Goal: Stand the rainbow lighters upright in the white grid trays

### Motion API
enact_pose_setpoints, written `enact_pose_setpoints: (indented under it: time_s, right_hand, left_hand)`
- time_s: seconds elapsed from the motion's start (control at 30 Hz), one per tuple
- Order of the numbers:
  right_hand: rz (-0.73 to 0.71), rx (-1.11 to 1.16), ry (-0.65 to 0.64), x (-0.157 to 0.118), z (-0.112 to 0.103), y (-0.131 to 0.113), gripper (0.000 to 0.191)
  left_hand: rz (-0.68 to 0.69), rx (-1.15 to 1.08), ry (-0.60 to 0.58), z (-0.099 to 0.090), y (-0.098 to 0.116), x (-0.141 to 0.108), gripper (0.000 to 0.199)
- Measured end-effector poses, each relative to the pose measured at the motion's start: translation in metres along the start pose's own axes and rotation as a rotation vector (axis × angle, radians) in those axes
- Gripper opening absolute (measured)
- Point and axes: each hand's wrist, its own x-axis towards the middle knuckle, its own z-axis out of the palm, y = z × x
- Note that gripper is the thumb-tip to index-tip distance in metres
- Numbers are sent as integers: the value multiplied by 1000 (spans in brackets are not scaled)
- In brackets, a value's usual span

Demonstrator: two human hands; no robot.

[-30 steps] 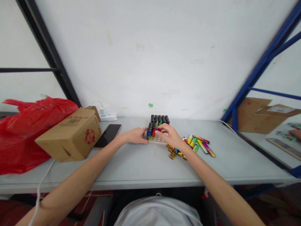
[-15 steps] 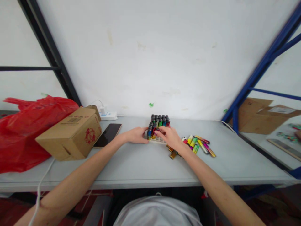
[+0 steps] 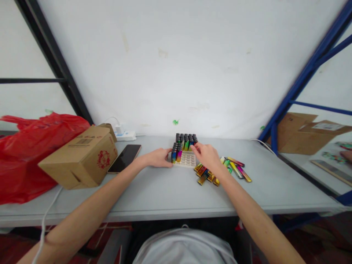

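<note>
A pale tray with rows of holes [image 3: 187, 160] lies on the table. Black-topped lighters [image 3: 186, 138] stand upright in its back rows, and a shorter block of lighters [image 3: 176, 153] stands at its front left. My left hand [image 3: 158, 157] is curled round the tray's left edge, thumb at the front corner, steadying it beside those lighters. Over the tray's right edge hovers my right hand [image 3: 205, 157], thumb and fingers slightly apart, with no lighter seen in them. Loose shiny lighters [image 3: 203, 179] lie in a pile below and right of it, partly covered by my wrist.
Left of my arm lie a dark phone [image 3: 125, 158], a cardboard box [image 3: 79, 157] and a red plastic bag [image 3: 33, 157]. A white power strip [image 3: 125, 136] sits by the wall. Beyond the blue frame [image 3: 274, 137] at right stands another carton [image 3: 297, 134].
My right hand has moved right, off the front block of lighters, leaving a lighter standing there and uncovering the tray's holes. My left hand has stayed at the tray's edge.
</note>
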Motion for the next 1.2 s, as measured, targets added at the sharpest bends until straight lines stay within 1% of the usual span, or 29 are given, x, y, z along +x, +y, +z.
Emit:
enact_pose_setpoints:
  time_s: [0.07,0.17,0.23,0.27,0.33,0.4,0.47,0.53,0.6,0.7,0.83,0.97,1.03,1.1,1.13,1.2]
  right_hand:
    - [121,-56,-6,4,-7,21,43]
    - [327,-135,-36,7,-18,61,36]
    - [426,-156,-74,7,-24,88,31]
    - [456,-171,-99,6,-27,99,29]
    - [461,-190,-185,4,-30,115,27]
    - [449,-185,-291,2,-30,123,27]
    - [440,-181,-360,1,-29,122,32]
    - [418,-204,-366,0,-25,117,40]
    - [391,-235,-349,1,-20,110,43]
    - [373,-242,-336,3,-12,102,42]
    - [350,-196,-274,7,-2,99,39]
    - [284,-162,-223,14,3,98,29]
    - [248,-154,-185,18,2,95,28]
    - [193,-82,-100,20,2,91,28]
    - [163,2,-47,21,2,88,28]
    - [101,280,20,20,3,80,26]
  left_hand:
    - [-2,5,0,0,-1,0,57]
    - [10,-3,1,1,-2,0,58]
    - [8,-13,4,1,-2,0,59]
    - [4,-14,3,1,-1,0,59]
    - [-5,-14,-5,-1,1,-1,60]
    - [-12,-11,-13,-2,3,-2,60]
    - [-17,-2,-15,-2,4,-2,60]
    - [-16,10,-8,-2,5,-2,60]
    - [-12,16,-7,-1,4,-1,61]
    - [-4,7,-6,0,2,0,62]
    - [15,-1,5,2,-3,1,60]
    - [17,-6,15,3,-4,2,59]
    - [15,-4,17,3,-4,2,58]
    - [8,-1,14,2,-3,1,57]
    - [6,-2,12,2,-2,1,57]
    - [7,-6,11,2,-2,1,58]
